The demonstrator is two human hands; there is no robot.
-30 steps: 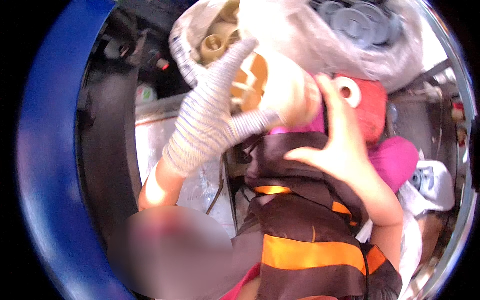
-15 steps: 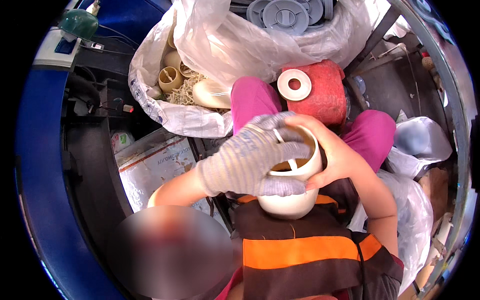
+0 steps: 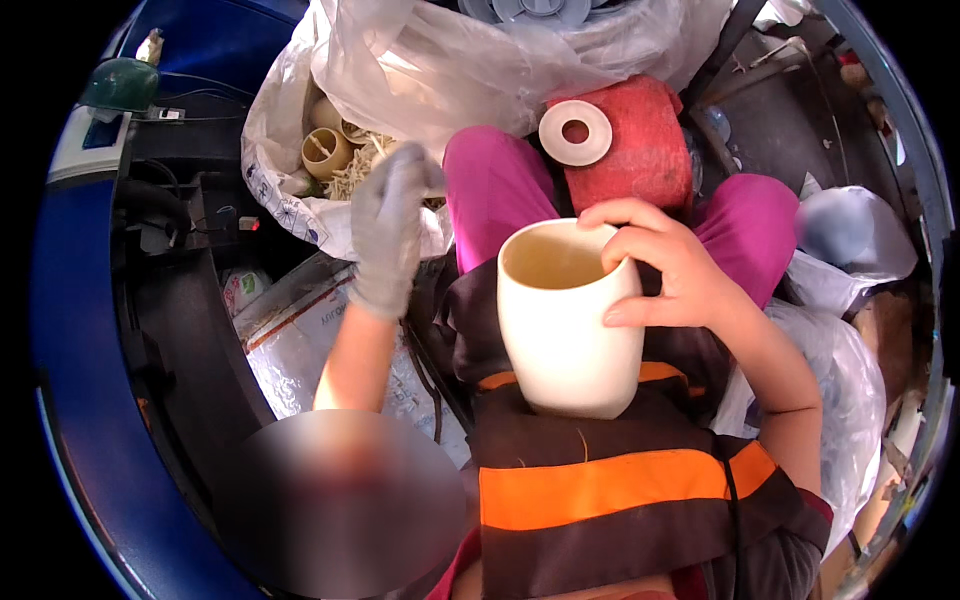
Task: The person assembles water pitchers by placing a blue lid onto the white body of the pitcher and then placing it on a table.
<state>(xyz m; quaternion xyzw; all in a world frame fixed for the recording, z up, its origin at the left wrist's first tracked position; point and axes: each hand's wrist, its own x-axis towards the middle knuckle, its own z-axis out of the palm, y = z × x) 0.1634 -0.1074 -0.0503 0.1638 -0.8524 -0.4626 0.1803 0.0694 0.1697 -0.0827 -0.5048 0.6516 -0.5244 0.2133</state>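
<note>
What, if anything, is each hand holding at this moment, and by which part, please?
The right hand holds a cream cup-shaped vessel by its rim and upper side. The gloved left hand reaches toward the plastic bag; any hold is unclear.

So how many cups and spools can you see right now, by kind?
Cream cup in the right hand: 1
Tan cups in the bag, by the gloved left hand: 2
Red spool: 1
Total: 4

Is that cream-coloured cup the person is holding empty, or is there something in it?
Empty, as far as shows: the cream cup, held upright by the right hand, shows only bare inner wall; its bottom is out of sight.
</note>
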